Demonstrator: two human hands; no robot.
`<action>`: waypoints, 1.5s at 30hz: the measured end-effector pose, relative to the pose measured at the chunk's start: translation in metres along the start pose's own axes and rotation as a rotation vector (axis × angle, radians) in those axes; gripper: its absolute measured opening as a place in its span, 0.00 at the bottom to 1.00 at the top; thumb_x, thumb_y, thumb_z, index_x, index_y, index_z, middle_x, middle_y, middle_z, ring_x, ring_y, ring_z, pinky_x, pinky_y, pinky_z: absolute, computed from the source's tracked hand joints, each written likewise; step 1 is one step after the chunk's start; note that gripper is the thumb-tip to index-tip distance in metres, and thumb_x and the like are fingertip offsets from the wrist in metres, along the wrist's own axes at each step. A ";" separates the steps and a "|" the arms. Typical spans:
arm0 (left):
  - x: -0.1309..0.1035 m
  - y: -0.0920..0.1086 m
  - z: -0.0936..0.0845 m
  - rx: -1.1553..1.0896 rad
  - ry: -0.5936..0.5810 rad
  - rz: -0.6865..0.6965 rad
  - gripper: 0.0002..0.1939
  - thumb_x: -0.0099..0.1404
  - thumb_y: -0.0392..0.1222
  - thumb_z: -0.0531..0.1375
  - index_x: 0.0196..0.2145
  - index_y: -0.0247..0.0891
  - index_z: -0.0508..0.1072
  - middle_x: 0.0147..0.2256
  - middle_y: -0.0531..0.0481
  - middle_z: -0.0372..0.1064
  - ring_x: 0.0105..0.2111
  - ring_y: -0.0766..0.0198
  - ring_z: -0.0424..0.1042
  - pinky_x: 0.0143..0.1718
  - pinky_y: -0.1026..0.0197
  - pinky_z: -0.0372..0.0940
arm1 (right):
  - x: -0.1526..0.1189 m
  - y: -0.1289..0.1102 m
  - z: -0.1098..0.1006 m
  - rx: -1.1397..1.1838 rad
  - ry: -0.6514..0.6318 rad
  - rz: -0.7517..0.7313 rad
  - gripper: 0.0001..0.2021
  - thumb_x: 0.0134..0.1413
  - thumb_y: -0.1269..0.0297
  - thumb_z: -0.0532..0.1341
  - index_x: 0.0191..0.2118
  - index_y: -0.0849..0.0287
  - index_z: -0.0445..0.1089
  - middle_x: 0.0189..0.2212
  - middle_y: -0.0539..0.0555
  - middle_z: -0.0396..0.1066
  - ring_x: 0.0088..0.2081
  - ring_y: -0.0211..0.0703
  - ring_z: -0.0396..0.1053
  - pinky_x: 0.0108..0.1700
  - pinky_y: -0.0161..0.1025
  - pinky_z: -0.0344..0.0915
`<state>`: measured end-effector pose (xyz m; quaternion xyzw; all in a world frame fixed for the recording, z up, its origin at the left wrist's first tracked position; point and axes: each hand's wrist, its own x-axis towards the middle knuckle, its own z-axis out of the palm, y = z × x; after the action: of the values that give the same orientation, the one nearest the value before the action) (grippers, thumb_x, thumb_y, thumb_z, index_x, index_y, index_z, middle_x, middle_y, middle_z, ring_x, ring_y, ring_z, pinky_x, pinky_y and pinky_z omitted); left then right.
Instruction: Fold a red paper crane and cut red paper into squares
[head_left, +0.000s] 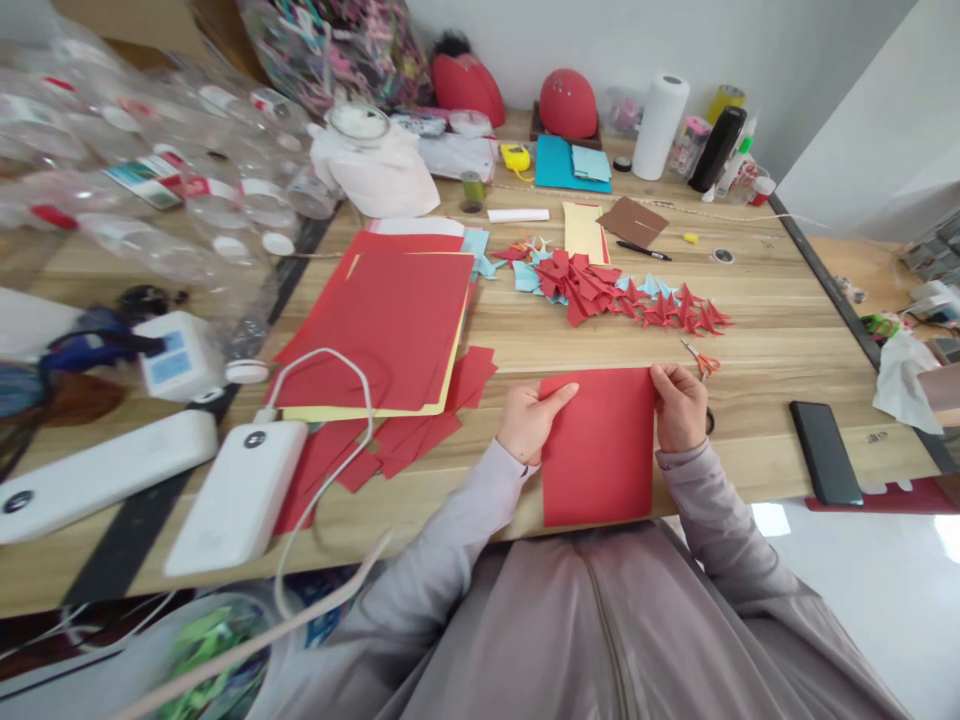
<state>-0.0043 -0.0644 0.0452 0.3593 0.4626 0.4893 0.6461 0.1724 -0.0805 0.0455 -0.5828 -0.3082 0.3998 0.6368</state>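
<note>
A red sheet of paper (598, 450) is held up between my hands at the front edge of the table. My left hand (529, 420) pinches its left side, thumb lying on the face of the sheet. At the top right corner, my right hand (681, 408) grips it between thumb and fingers. Just beyond my right hand lie orange-handled scissors (705, 362). Left of my left hand are red paper pieces (420, 430), partly under a stack of large red sheets (390, 330). Folded red paper cranes (577, 285) and light blue ones sit in a row farther back.
White power banks (236, 495) with a cable stand at the left front. Plastic bottles (210, 210) crowd the far left. A black phone (825, 452) lies at the right edge. Toward the wall are a paper roll (660, 127), a yellow tape measure (516, 157) and a pen (643, 250).
</note>
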 end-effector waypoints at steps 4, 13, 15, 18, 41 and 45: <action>-0.001 -0.001 0.004 -0.016 -0.012 -0.027 0.16 0.43 0.49 0.71 0.25 0.34 0.78 0.25 0.46 0.76 0.25 0.60 0.73 0.29 0.58 0.68 | -0.003 0.001 0.004 -0.220 -0.037 -0.055 0.27 0.26 0.52 0.73 0.35 0.59 0.68 0.24 0.47 0.68 0.27 0.38 0.64 0.29 0.36 0.62; 0.003 0.002 0.001 -0.019 0.045 0.001 0.16 0.41 0.49 0.71 0.24 0.34 0.78 0.25 0.47 0.76 0.25 0.60 0.73 0.31 0.58 0.68 | 0.000 0.009 -0.001 -0.158 -0.155 0.038 0.18 0.37 0.47 0.68 0.25 0.59 0.72 0.21 0.49 0.71 0.23 0.39 0.65 0.26 0.37 0.63; 0.006 0.004 0.000 -0.021 0.092 0.020 0.17 0.39 0.49 0.72 0.24 0.33 0.78 0.24 0.47 0.75 0.25 0.61 0.73 0.30 0.59 0.68 | 0.003 0.013 -0.002 -0.201 -0.152 0.003 0.19 0.39 0.45 0.66 0.22 0.59 0.70 0.17 0.47 0.66 0.20 0.35 0.60 0.23 0.35 0.58; 0.010 0.006 -0.001 -0.023 0.148 0.014 0.19 0.36 0.49 0.72 0.24 0.32 0.78 0.23 0.47 0.75 0.25 0.60 0.73 0.30 0.58 0.67 | 0.003 0.019 -0.003 -0.247 -0.177 -0.006 0.22 0.40 0.42 0.65 0.20 0.59 0.67 0.15 0.46 0.60 0.19 0.33 0.55 0.21 0.33 0.52; 0.017 0.006 -0.014 -0.085 0.233 0.026 0.18 0.36 0.47 0.73 0.25 0.33 0.78 0.24 0.47 0.76 0.26 0.60 0.74 0.32 0.58 0.68 | -0.008 0.013 -0.006 -0.333 -0.275 -0.003 0.23 0.39 0.42 0.65 0.18 0.59 0.64 0.11 0.43 0.53 0.16 0.29 0.47 0.18 0.31 0.45; 0.019 0.006 -0.017 -0.096 0.287 0.038 0.19 0.35 0.47 0.73 0.24 0.33 0.77 0.24 0.47 0.75 0.27 0.58 0.74 0.33 0.56 0.69 | -0.008 0.020 -0.008 -0.263 -0.428 0.120 0.22 0.37 0.43 0.67 0.21 0.60 0.67 0.14 0.47 0.64 0.17 0.32 0.56 0.19 0.32 0.54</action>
<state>-0.0203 -0.0439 0.0410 0.2631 0.5194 0.5694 0.5804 0.1723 -0.0911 0.0252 -0.5798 -0.4503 0.5076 0.4510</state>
